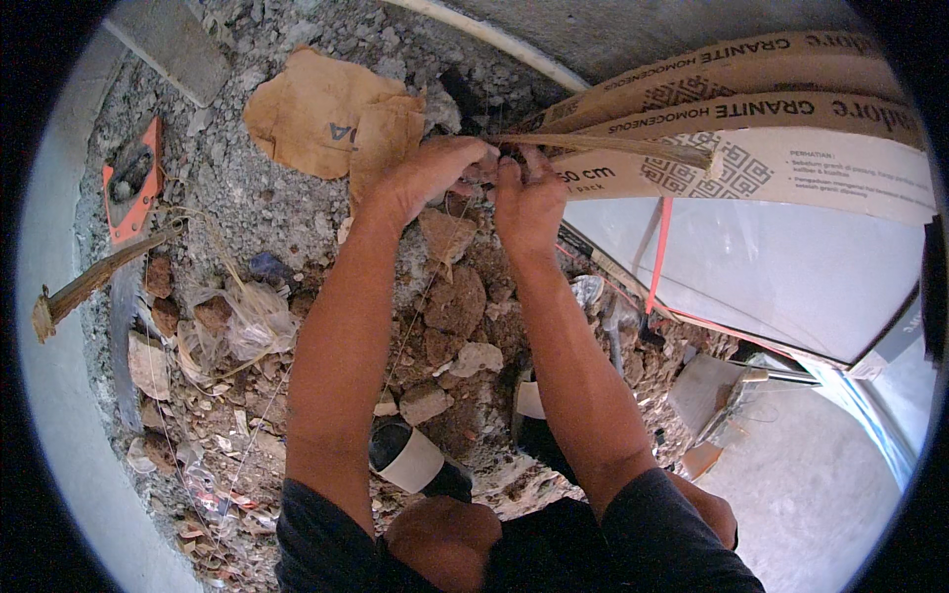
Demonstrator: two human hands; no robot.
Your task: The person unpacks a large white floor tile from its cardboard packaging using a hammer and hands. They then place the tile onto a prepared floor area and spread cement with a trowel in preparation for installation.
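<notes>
My left hand [440,176] and my right hand [529,203] meet close together at the upper middle, fingers curled and pinching. A rough wooden stake [633,145] lies crosswise at my fingertips, its thin end by my left hand and its splintered end pointing right. My right fingers close around the stake near its thin end. From below my left fingers a thin string [423,296] runs down over the rubble; the curled fingers partly hide where it is gripped. Behind my left wrist rests a torn piece of brown cardboard [306,107].
Cardboard-edged tile packs [751,114] lean at the right, with a pink strap [660,252]. A handsaw [133,183] with an orange handle stands by the left wall, beside another wooden stake [104,277]. Broken stones [455,301] and plastic scraps [257,321] cover the ground.
</notes>
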